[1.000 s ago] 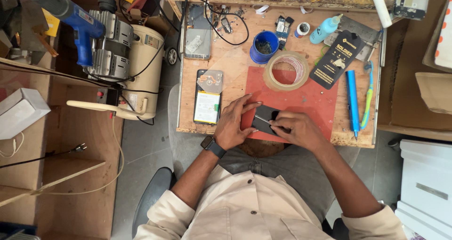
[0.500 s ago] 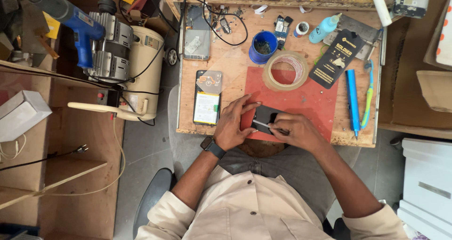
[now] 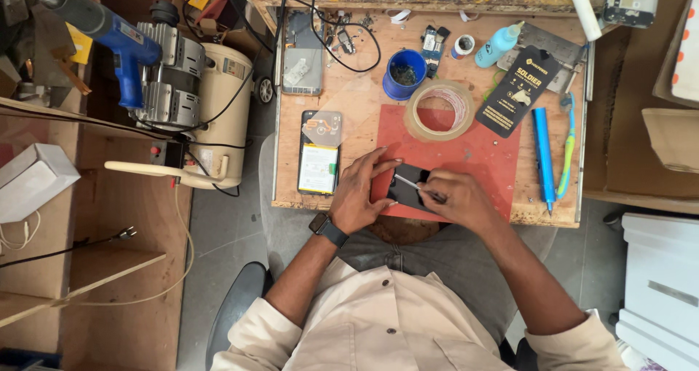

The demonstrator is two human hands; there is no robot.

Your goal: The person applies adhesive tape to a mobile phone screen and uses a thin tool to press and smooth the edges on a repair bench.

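Note:
My left hand (image 3: 362, 189) holds the left edge of a small black phone (image 3: 408, 185) that lies on a red mat (image 3: 480, 156) at the near edge of a wooden bench (image 3: 364, 101). My right hand (image 3: 457, 198) grips a thin metal tool (image 3: 416, 187) whose tip rests on the phone's face. A dark watch (image 3: 328, 229) is on my left wrist.
An opened phone (image 3: 319, 152) lies left of the mat. A tape roll (image 3: 439, 109), a blue cup (image 3: 403, 73), a blue bottle (image 3: 499, 44), a black card pack (image 3: 518, 88) and a blue pen-shaped tool (image 3: 542, 149) stand behind and right. A compressor (image 3: 211, 101) with a blue heat gun (image 3: 109, 32) sits left.
Both hands stay on the phone; the right hand and the tool have shifted slightly over its face.

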